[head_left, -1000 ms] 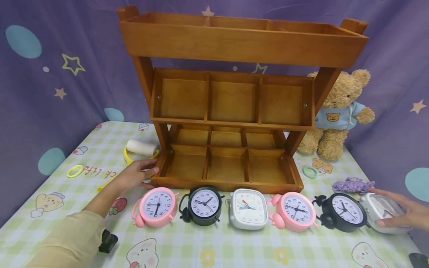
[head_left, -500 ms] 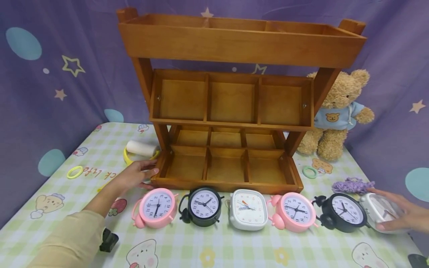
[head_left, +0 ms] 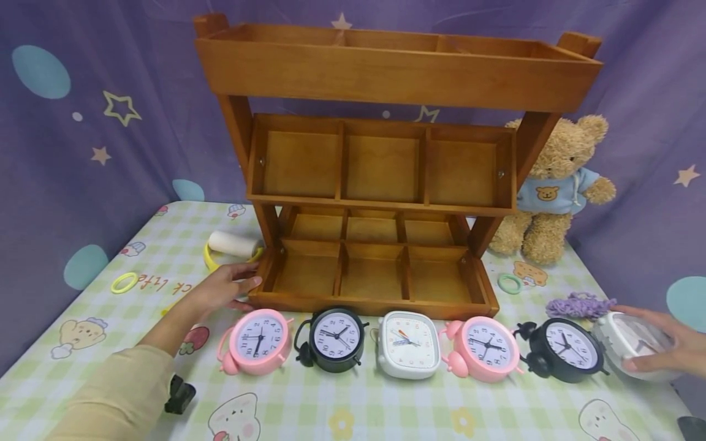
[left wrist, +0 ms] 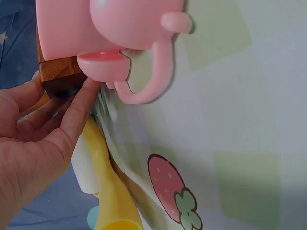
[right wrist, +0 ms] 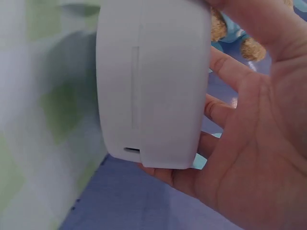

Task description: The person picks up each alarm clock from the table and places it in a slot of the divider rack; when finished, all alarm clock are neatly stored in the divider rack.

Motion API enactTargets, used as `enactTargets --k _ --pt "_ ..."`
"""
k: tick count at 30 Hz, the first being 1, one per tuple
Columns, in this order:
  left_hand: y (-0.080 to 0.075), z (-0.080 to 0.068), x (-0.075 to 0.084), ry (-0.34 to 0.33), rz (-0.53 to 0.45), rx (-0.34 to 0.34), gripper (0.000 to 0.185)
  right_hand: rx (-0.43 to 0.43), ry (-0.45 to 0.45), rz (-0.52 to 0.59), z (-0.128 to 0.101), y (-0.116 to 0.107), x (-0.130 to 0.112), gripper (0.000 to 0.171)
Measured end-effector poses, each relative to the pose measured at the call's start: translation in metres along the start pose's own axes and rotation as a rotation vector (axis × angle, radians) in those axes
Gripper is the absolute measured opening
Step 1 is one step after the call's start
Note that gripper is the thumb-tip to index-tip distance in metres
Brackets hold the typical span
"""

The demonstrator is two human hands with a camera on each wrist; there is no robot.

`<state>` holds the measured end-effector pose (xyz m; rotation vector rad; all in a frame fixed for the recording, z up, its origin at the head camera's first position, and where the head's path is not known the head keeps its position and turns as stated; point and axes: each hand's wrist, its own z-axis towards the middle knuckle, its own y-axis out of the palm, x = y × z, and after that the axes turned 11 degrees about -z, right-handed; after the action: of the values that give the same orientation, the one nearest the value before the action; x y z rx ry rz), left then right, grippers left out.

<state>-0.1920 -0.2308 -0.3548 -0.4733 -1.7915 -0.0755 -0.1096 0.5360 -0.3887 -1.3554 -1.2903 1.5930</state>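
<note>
At the right table edge my right hand (head_left: 675, 343) grips a white alarm clock (head_left: 616, 338) by its sides. In the right wrist view the clock's case (right wrist: 158, 86) stands tilted, a gap of shadow between it and the cloth. My left hand (head_left: 220, 289) holds the lower left corner of a wooden shelf rack (head_left: 375, 306), thumb on one side and fingers on the other. In front of the rack lie a pink clock (head_left: 261, 341), a black clock (head_left: 335, 340), a white square clock (head_left: 409, 344), another pink clock (head_left: 489, 349) and another black clock (head_left: 568, 349).
A teddy bear (head_left: 551, 196) sits behind the rack's right side. A purple bundle (head_left: 579, 305) and a green ring (head_left: 510, 283) lie at the right. On the left are a white roll (head_left: 234, 243), a yellow ring (head_left: 124, 282) and a small black object (head_left: 179, 395).
The white clock in my right hand has tilted, its near face turning up and its side showing more. My left hand and the row of clocks stay where they were.
</note>
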Motion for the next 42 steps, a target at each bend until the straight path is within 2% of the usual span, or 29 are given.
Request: enactTargets --k 3,5,10,13,18,29,36,42 --pt "-0.001 0.0 0.0 -0.004 -0.001 0.003 0.06 0.07 -0.031 0.007 0.003 -0.002 -0.001 0.099" --pt "-0.002 -0.001 0.0 -0.004 -0.005 0.001 0.06 0.09 -0.017 0.007 0.006 -0.006 -0.007 0.095" --pt "-0.003 -0.002 0.0 -0.002 -0.019 -0.001 0.06 0.009 0.116 -0.065 0.019 -0.025 -0.043 0.09" --pt "-0.003 -0.002 -0.001 0.002 -0.021 0.0 0.06 -0.053 0.182 -0.104 0.027 -0.035 -0.065 0.095" --pt "-0.003 0.001 -0.003 0.008 -0.021 -0.001 0.061 -0.061 0.204 -0.139 0.035 -0.043 -0.088 0.099" --pt "-0.001 0.001 0.005 -0.022 -0.005 -0.014 0.062 -0.082 0.122 -0.203 0.057 -0.052 -0.148 0.098" --pt "-0.001 0.001 0.004 -0.036 0.004 -0.012 0.062 -0.037 -0.008 -0.177 0.073 -0.051 -0.184 0.094" --pt "-0.002 0.001 0.003 -0.032 0.007 -0.013 0.061 0.02 -0.05 -0.159 0.085 -0.045 -0.218 0.09"
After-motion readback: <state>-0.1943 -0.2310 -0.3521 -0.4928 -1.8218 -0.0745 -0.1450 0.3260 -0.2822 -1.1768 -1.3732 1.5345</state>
